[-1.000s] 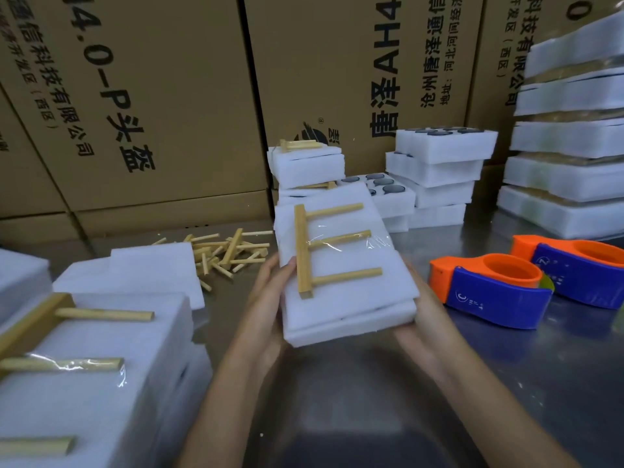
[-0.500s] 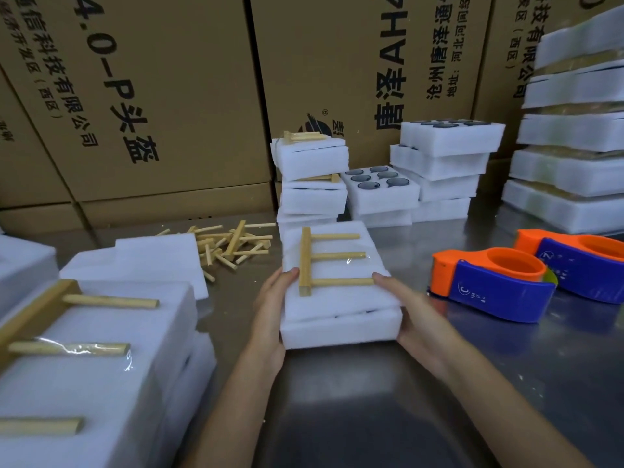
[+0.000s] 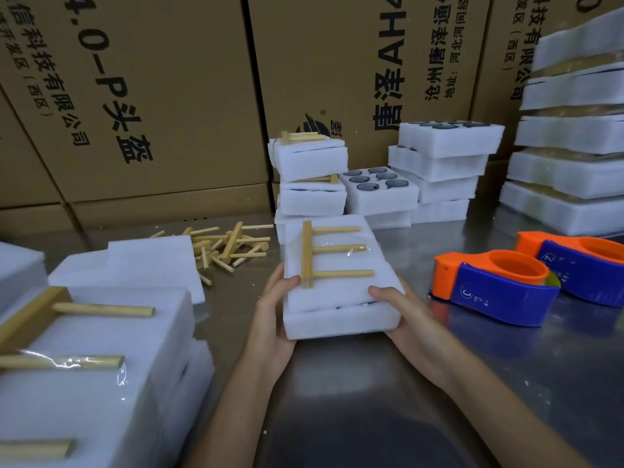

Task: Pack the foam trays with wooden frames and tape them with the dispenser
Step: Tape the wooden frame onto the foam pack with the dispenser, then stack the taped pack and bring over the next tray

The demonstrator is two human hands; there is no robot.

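Note:
A white foam tray pack [image 3: 341, 298] lies flat on the steel table at centre, two foam layers stacked. A comb-shaped wooden frame [image 3: 324, 255] sits on top under clear tape. My left hand [image 3: 275, 319] grips the pack's near left corner, thumb on top beside the frame's spine. Around the near right corner my right hand [image 3: 401, 319] holds it, thumb on the upper layer. An orange and blue tape dispenser [image 3: 493, 288] rests on the table to the right of my right hand, untouched. A second dispenser [image 3: 580, 261] lies behind it.
Taped packs [image 3: 87, 373] with wooden frames are stacked at near left. Loose wooden sticks [image 3: 226, 248] and a foam sheet [image 3: 135, 265] lie at mid left. More foam trays [image 3: 381, 190] stand behind, a tall stack [image 3: 570, 136] at right. Cardboard boxes [image 3: 169, 96] wall the back.
The pack has come down from a raised, tilted hold to lie flat on the table, and both hands have shifted to its near corners.

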